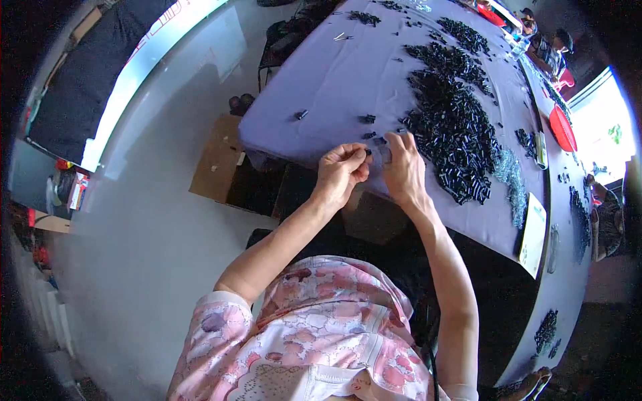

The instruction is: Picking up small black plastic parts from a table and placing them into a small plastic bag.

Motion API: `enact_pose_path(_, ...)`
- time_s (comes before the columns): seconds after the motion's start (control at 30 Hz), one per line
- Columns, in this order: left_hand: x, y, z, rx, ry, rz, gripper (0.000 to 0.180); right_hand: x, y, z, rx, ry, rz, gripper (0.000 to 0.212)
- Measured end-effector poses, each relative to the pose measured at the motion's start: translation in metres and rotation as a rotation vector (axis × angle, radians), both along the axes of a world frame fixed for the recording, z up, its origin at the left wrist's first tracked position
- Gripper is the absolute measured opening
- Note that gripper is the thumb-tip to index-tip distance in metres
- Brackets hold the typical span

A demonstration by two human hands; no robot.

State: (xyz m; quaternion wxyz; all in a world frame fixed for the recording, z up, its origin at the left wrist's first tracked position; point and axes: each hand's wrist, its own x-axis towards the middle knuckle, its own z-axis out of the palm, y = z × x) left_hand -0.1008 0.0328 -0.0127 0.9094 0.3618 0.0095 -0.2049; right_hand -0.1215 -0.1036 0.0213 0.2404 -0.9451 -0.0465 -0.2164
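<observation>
At the near edge of the table, my left hand is closed with thumb and fingers pinching a small black cylindrical piece. Just to its right is my right hand, its fingers bent together over the cloth; whatever sits between its fingertips is too small to make out. Beside those fingertips lie a few loose black pieces, with another black piece a little farther off. A large heap of short black tube-like pieces spreads to the right of my right hand.
A pale cloth covers the table. Right of the heap are a pile of small clear pieces, a white sheet and a red basket. An open cardboard box stands on the floor left. Other people sit at the far right.
</observation>
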Motion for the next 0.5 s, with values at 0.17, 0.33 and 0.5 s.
enact_pose_path(0.17,0.0,0.002,0.002,-0.011,0.019,-0.03,0.01,0.023,0.005,-0.013,-0.275,0.214,-0.174,0.023)
enact_pose_path(0.33,-0.005,0.0,0.009,0.046,-0.016,-0.066,0.01,0.006,-0.012,-0.009,0.044,-0.025,0.02,0.018)
enact_pose_path(0.5,-0.021,-0.009,0.018,0.076,-0.1,-0.14,0.01,-0.048,-0.02,0.002,0.603,0.155,0.054,0.033)
